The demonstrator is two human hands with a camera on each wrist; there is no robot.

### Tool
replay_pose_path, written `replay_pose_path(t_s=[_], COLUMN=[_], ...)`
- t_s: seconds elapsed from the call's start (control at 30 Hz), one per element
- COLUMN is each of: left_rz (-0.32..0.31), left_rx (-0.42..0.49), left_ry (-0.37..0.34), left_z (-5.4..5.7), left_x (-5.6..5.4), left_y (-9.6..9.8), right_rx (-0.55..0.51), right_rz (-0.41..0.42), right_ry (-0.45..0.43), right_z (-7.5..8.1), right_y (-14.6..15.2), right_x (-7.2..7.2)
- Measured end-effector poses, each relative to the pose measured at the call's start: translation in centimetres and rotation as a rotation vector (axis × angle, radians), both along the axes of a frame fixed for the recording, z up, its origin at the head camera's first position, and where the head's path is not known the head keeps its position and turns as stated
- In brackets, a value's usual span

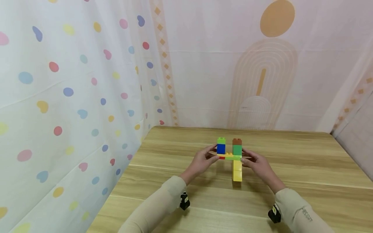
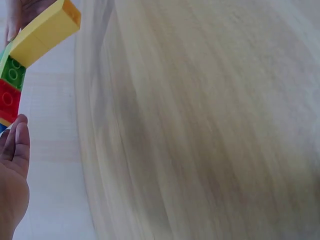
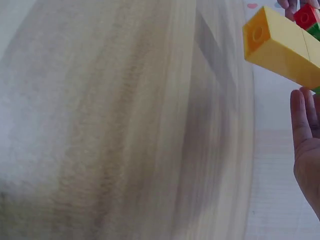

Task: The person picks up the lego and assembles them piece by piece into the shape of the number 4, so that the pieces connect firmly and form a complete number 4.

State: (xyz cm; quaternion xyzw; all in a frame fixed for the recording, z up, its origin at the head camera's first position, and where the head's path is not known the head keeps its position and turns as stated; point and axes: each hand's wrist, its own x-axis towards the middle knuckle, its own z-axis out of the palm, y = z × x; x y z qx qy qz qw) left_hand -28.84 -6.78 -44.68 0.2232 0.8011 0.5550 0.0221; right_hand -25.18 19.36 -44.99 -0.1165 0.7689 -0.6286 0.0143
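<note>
Both hands hold one assembly of toy building bricks [image 1: 237, 165] between them, lifted off the table. Its left column has a light green brick over a blue brick [image 1: 221, 149]; the right one has a brown brick [image 1: 237, 141] over a green brick. A flat row with orange, red and light green parts joins the columns. Two yellow bricks [image 3: 285, 50] hang below the right end, and their hollow underside shows in the right wrist view. My left hand [image 1: 201, 162] pinches the left end, near the red brick [image 2: 9, 95]. My right hand [image 1: 259, 165] pinches the right end.
A wood-grain table [image 1: 163, 145] spreads beneath the hands. A dotted curtain [image 1: 73, 113] hangs along the left, and a pale patterned cloth [image 1: 204, 81] hangs behind the table's far edge. A small black device [image 1: 185, 201] sits at each wrist.
</note>
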Motion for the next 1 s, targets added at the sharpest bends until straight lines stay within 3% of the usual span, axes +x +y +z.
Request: replay_pose_path(t_s=[0.3, 0.53, 1.0], left_rz=[-0.037, -0.054, -0.047], left_rx=[-0.013, -0.081, -0.115], left_ry=[-0.046, -0.018, -0.129], left_z=[0.0, -0.3, -1.7], left_x=[-0.1, -0.2, -0.3], left_y=[-0.7, -0.9, -1.3], right_rx=[0.036, 0.073, 0.088], right_rz=[0.077, 0.079, 0.141], right_ry=[-0.029, -0.044, -0.071], right_z=[0.1, -0.1, -1.4], right_y=[0.1, 0.1, -0.3], right_x=[-0.2, -0.3, -0.2])
